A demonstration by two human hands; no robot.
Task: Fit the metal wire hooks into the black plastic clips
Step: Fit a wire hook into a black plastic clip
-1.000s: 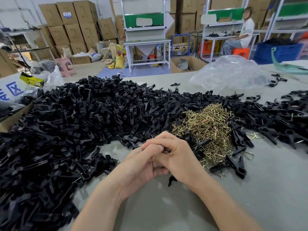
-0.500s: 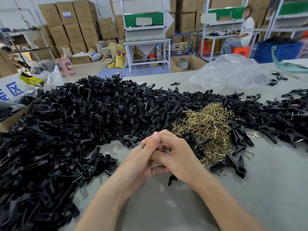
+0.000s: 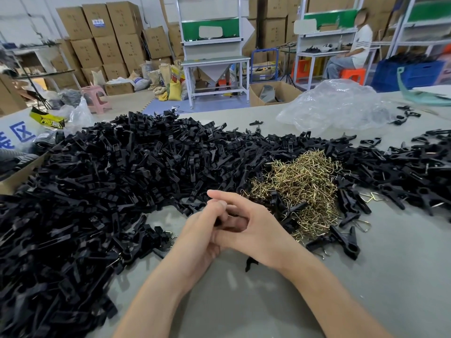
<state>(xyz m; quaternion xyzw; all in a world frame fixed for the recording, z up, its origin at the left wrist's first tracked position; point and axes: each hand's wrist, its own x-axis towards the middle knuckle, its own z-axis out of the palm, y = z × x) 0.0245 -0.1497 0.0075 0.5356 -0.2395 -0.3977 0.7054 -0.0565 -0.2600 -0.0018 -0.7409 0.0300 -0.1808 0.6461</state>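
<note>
Regrouped since the earlier frame: fingers only. The left fingertip that had stood up was folded down, and both hands kept their spot on the table (image 3: 244, 301).
Left hand (image 3: 200, 232): fingers curled, clasped against the right, gripping a small dark clip (image 3: 219, 222) mostly hidden between the two.
Right hand (image 3: 261, 230): fingers curled over the left's, on the same clip; index stretched across the top.
Stray piece (image 3: 250, 263): black, on the table just under the right wrist.
Hooks (image 3: 305, 186): brass-coloured heap just beyond the right hand; whether one was in the hands could not be told.
Clips (image 3: 109, 179): black heap, at left and across the far side, around the hooks.
Bag (image 3: 336, 106): clear plastic, far right of the table.
Boxes (image 3: 109, 32), bench (image 3: 214, 62), seated person (image 3: 353, 52): beyond the table.
</note>
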